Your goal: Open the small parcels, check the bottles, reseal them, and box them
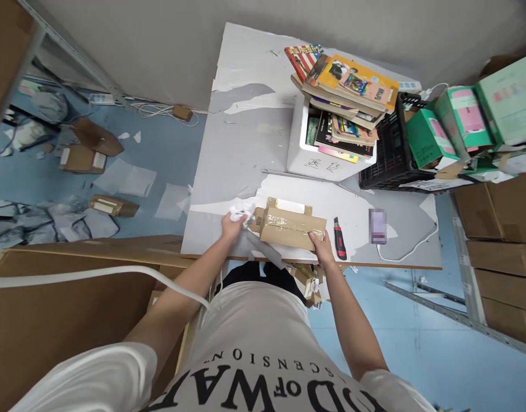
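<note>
A small cardboard box (291,226) with shiny tape along it lies near the table's front edge, its left end flap open. My right hand (321,245) grips the box at its right front corner. At the open end, my left hand (233,225) is closed on crumpled white paper (242,210). Whether the paper is partly inside the box cannot be made out. A red and black utility knife (339,238) lies just right of my right hand. Below the box, a torn grey strip (266,250) hangs toward the table edge.
A white foam box (327,166) packed with books (361,83) stands at the back. Beside it is a black crate (385,154) with green boxes (430,140). A phone (378,226) on a cable lies at right. A large open carton (74,326) stands at left.
</note>
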Motion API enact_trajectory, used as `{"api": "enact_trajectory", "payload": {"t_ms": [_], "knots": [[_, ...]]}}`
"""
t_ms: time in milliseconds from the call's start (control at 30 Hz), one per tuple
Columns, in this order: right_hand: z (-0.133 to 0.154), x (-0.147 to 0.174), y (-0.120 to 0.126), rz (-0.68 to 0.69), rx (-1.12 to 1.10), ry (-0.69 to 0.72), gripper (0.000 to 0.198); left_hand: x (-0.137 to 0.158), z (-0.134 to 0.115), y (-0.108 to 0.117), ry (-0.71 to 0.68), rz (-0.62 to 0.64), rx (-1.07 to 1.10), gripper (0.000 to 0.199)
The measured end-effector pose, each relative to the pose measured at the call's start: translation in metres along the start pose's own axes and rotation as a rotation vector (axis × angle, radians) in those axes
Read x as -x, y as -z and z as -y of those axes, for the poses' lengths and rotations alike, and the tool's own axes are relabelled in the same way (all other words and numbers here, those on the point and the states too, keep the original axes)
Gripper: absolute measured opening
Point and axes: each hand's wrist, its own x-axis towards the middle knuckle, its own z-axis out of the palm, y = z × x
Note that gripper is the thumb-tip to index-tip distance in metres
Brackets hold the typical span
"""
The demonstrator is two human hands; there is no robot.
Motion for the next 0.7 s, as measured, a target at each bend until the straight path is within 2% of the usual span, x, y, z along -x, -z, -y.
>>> {"api": "enact_trajectory", "payload": {"t_ms": [67,167,267,433,567,700], "knots": [[-0.002,0.005,-0.002,0.039,-0.067,-0.108,0.064,0.011,0.01,-0.026,0.104,0.116,-0.014,0.041],[-0.002,0.008,-0.005,0.061,-0.118,-0.159,0.06,0.025,0.021,-0.048,0.138,0.188,-0.028,0.036],[0.001,0.007,-0.004,0.071,-0.134,-0.158,0.058,0.033,0.02,-0.052,0.143,0.25,-0.021,0.037],[0.008,0.016,0.007,0.107,-0.163,-0.119,0.057,0.043,-0.003,-0.039,0.172,0.399,0.068,0.047],[0.012,0.055,0.035,0.057,-0.234,-0.037,0.066,0.068,-0.034,-0.032,0.151,0.563,0.064,0.057],[0.004,0.126,0.084,-0.075,-0.264,0.048,0.085,0.119,-0.062,-0.049,0.081,0.721,0.043,0.068]]}}
